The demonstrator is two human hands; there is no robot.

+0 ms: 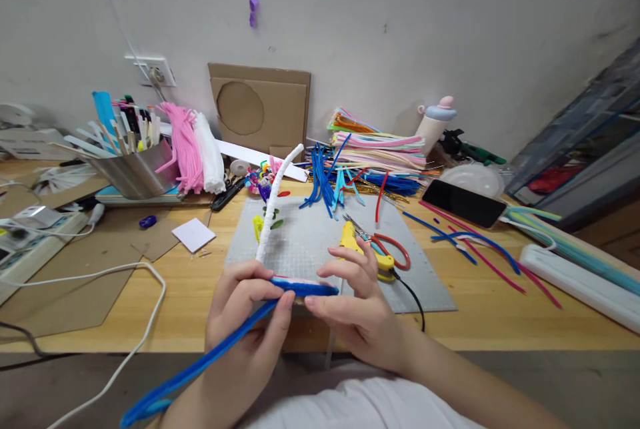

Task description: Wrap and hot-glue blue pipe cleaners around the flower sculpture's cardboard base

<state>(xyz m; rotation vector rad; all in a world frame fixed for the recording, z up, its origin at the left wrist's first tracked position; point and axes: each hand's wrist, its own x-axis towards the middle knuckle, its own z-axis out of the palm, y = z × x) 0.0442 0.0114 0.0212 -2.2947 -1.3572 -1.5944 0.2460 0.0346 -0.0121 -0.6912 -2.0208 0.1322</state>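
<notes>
My left hand [247, 315] pinches a flat piece edged with blue pipe cleaner [310, 287], seen nearly edge-on, with some pink and white along its top. From the thumb, a long blue pipe cleaner [205, 359] runs down to the lower left and bends back near my forearm. A white fuzzy wrapped stem [271, 215] rises above the left fingers; where it joins is hidden. At the other end of the piece, my right hand [367, 302] grips it between thumb and fingertips, other fingers raised. Behind that hand lie a yellow glue gun [349, 237] and red-handled scissors [400, 249] on a grey cutting mat [425, 282].
Blue pipe cleaners [320, 179] and pastel bundles [380, 149] lie at the back. A phone [464, 202] and loose strips are on the right. A metal holder [135, 172] with sticks, pink pipe cleaners [185, 149], cardboard [260, 109] and a white cable [155, 315] are also around.
</notes>
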